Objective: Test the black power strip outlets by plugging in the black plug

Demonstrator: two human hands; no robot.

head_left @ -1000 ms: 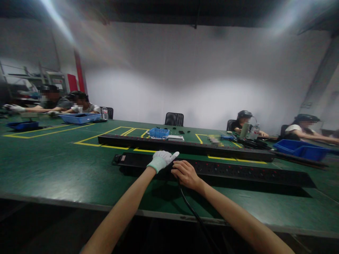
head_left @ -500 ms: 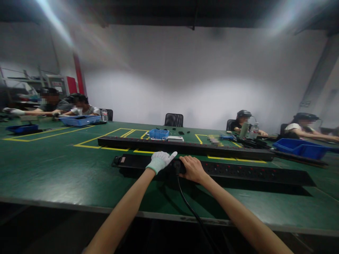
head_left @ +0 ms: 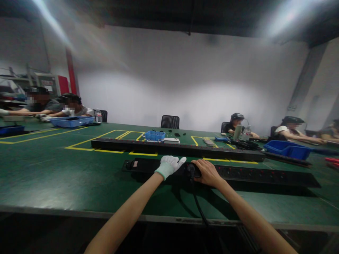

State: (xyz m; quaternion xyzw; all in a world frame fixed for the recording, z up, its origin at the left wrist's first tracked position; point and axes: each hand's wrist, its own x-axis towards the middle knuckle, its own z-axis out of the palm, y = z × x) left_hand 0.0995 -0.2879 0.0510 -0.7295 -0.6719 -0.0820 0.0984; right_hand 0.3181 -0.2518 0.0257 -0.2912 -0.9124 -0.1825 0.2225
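Note:
A long black power strip (head_left: 249,173), with a row of sockets and small red marks, is held in front of me slightly above the table, its shadow below it. My left hand (head_left: 171,165), in a white glove with a pale green cuff, grips it left of its middle, thumb pointing right. My bare right hand (head_left: 208,171) has its fingers wrapped over the strip farther right. Between the hands a black plug (head_left: 191,170) sits against the socket face, its cable (head_left: 199,206) hanging down towards me. The fingers' undersides are hidden.
Another long black power strip (head_left: 174,148) lies just behind on the green table (head_left: 66,180). Beyond it stand a small blue basket (head_left: 155,136) and a white box (head_left: 171,140). Blue trays (head_left: 72,121) and a blue bin (head_left: 287,149) flank them. Several people sit at the far side.
Both hands and the power strip, with the plug and cable, have shifted to the right over the table. The view has turned slightly to the right.

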